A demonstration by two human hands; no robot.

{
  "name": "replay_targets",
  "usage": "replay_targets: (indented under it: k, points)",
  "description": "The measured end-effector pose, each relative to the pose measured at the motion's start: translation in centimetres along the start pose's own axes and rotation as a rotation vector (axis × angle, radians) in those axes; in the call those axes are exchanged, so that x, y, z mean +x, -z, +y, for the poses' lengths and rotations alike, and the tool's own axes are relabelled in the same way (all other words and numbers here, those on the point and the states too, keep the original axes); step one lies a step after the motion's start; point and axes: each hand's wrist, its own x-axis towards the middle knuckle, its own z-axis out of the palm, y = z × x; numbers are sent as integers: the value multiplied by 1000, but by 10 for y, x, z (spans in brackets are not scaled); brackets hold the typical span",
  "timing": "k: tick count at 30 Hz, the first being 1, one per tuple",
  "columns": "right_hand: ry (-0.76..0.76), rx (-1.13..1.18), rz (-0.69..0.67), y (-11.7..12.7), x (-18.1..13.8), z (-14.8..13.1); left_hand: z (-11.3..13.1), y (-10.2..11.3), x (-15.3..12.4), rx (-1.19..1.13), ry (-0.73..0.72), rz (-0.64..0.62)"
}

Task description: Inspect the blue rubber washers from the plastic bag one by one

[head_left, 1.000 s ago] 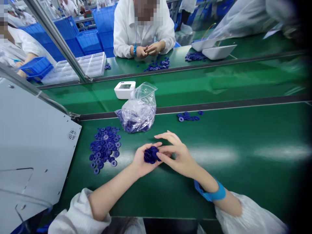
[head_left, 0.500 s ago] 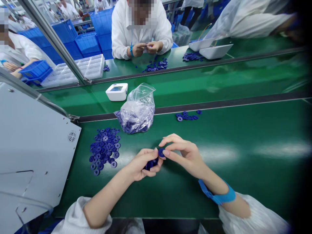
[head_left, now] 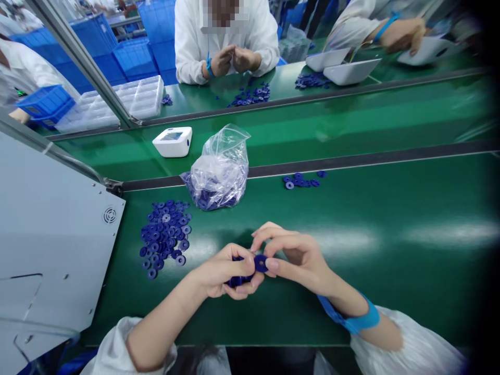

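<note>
My left hand is closed around a clump of small blue rings just above the green table. My right hand pinches one blue ring between thumb and fingers, right against the left hand. A blue strap circles my right wrist. To the left lies a loose pile of blue rings. A clear plastic bag with more blue rings stands behind my hands. A small group of blue rings lies further back to the right.
A grey metal panel fills the left side. A white device sits on the green belt beyond a dark rail. Across it, a person in white handles blue rings; clear compartment trays, white trays and blue crates stand there.
My hands have drawn nearer to me and closed together. The left fingers curled tighter over the clump, and the right hand now pinches a single ring. The white device has moved left along the belt.
</note>
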Motion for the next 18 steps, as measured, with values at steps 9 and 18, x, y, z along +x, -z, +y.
replay_targets:
  k: [9, 18]
  points:
    - [-56, 208, 131, 1, -6, 9, -6, -1, 1, -122, -86, -20]
    - [-26, 145, 126, 0, -6, 9, -7, -2, 0, -137, -85, -11]
